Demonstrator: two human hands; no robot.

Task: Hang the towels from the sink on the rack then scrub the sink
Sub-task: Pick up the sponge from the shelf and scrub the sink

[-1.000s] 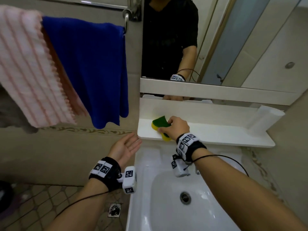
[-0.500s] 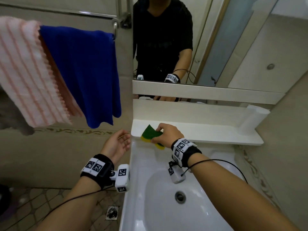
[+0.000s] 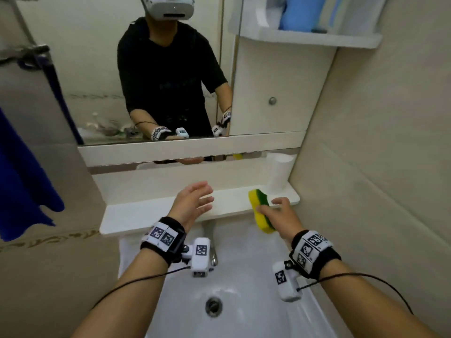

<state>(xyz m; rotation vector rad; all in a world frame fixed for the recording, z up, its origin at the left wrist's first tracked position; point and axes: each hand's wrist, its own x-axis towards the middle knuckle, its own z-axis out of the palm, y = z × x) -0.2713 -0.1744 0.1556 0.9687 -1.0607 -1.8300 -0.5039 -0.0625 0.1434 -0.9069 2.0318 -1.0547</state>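
My right hand [image 3: 280, 218] grips a yellow and green sponge [image 3: 261, 211], holding it upright above the back right corner of the white sink [image 3: 246, 276]. My left hand [image 3: 192, 203] hovers open over the white ledge [image 3: 136, 215] behind the sink, fingers spread, holding nothing. The blue towel [image 3: 22, 181] hangs at the far left edge. The chrome rack end [image 3: 31, 57] shows above it. The pink towel is out of view. The sink basin is empty, with its drain [image 3: 213, 305] near the bottom centre.
A chrome tap [image 3: 212, 254] stands at the sink's back, partly behind my left wrist device. A white paper roll [image 3: 278, 172] stands on the ledge's right end. A mirror [image 3: 151, 69] and a cabinet door [image 3: 273, 93] are above. A tiled wall closes the right side.
The view has swung to the right, so the towels slid out to the left. My right hand carried the sponge from the ledge's left end to the sink's right side. My left hand rose over the ledge.
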